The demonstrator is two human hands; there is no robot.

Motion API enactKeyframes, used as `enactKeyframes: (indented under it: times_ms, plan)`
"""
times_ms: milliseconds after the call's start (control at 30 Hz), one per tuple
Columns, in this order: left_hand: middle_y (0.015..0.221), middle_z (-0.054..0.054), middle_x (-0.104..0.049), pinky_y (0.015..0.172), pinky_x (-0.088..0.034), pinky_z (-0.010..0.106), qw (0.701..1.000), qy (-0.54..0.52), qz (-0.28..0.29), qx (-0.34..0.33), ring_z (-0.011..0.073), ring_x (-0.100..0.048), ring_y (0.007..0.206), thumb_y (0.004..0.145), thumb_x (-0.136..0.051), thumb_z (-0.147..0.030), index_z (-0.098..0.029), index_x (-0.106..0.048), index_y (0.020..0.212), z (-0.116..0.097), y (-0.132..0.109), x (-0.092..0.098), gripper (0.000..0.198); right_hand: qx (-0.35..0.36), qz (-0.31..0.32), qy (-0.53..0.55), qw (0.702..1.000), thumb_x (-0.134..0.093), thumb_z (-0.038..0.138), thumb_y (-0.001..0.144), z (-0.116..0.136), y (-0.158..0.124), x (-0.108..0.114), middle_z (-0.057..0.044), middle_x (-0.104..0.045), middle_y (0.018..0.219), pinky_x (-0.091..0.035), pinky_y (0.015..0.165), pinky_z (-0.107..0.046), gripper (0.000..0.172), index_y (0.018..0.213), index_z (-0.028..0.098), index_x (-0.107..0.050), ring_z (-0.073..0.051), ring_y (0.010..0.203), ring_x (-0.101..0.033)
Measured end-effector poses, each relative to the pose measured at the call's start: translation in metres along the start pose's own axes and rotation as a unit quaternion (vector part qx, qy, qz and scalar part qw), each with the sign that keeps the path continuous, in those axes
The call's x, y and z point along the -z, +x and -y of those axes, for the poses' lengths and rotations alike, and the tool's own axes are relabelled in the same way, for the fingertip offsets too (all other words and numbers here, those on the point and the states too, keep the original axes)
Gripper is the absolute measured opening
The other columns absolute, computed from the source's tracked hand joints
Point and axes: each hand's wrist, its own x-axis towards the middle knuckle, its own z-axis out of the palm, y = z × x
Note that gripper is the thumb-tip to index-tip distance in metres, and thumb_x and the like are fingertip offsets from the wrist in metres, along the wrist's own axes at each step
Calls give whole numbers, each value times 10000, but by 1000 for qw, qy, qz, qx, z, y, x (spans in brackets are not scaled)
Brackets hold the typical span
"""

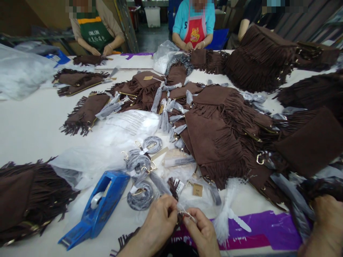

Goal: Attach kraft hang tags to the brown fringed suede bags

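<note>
Lit diffusely from a source out of view. Dims toward the background. Glares white on the plastic bag [134,125]; loses detail in the brown fringe [229,167]. Softens and stretches toward the edges; pixelated in patches along the top.

my one view looks out from my head, facing forward and slanting down over the tabletop [32,125]. it takes in my left hand [161,216] and right hand [201,228] up close at the bottom edge, and reaches across to a co-worker in a red apron [196,31], farther off at the top.
</note>
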Motion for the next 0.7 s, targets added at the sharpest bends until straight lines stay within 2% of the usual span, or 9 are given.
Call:
enactKeyframes:
  times_ms: [167,333,600,700]
  plan:
    - [790,65,-597,679,-417,274,999,21,-13,-20,172,-565,725,732,-400,-73,-181,-479,616,-8,-10,-1,177,12,-6,-53,998,-548,484,739,6,0,-2,65,-367,521,-253,468,-208,320,695,167,-572,-99,484,-308]
    - [859,88,-597,716,-436,271,997,18,-23,-68,179,-578,791,777,-372,-73,-181,-512,684,-6,-16,-5,200,23,10,-143,989,-516,409,768,12,3,-2,71,-335,497,-274,458,-209,273,695,152,-574,-99,459,-330]
    - [868,83,-593,745,-452,270,995,28,-25,-90,167,-577,803,815,-332,-87,-174,-536,733,1,-17,-7,236,101,1,-232,967,-469,309,785,8,6,-2,57,-409,506,-335,457,-196,205,703,160,-584,-107,455,-408]
    - [842,76,-591,723,-452,261,995,42,-23,-85,163,-573,778,813,-326,-83,-174,-536,726,2,-16,-8,245,85,4,-224,971,-465,291,780,10,7,-4,56,-420,502,-337,448,-195,194,676,168,-572,-110,454,-419]
